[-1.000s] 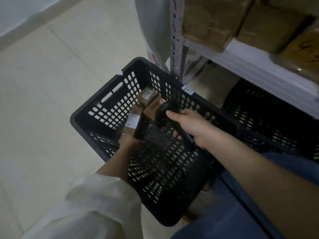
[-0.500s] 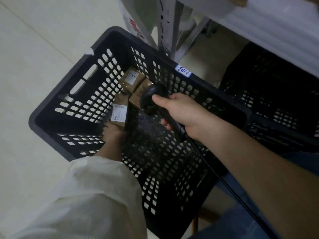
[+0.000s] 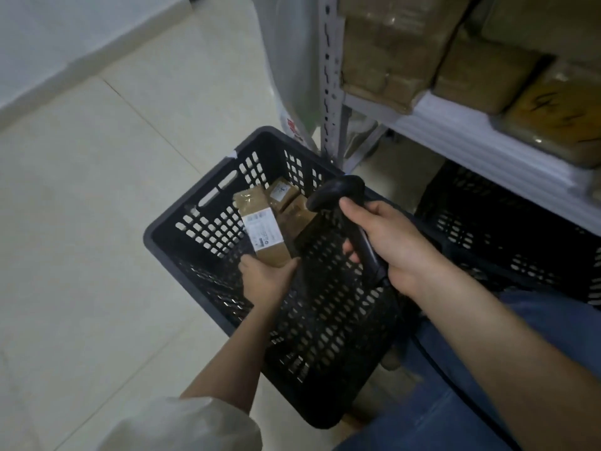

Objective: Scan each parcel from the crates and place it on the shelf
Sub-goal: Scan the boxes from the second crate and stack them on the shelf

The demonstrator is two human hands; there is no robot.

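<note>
My left hand (image 3: 265, 276) grips the near end of a long brown parcel (image 3: 257, 219) with a white label, held up inside the black crate (image 3: 195, 275). My right hand (image 3: 387, 245) holds a black barcode scanner (image 3: 341, 193) by its handle, its head just right of the parcel. Two more small brown parcels (image 3: 287, 196) lie in the crate's far corner, partly behind the scanner. The white shelf (image 3: 471, 131) stands at the upper right.
Several taped brown parcels (image 3: 390, 43) are stacked on the shelf. A second black crate (image 3: 507, 229) sits under the shelf at the right. A white bag (image 3: 289, 60) hangs by the perforated shelf post (image 3: 331, 76). Pale tiled floor spreads to the left.
My left hand has lifted the labelled parcel higher in the crate, its label now facing up. The scanner has stayed close above the crate. The camera tilted up, showing the shelf again.
</note>
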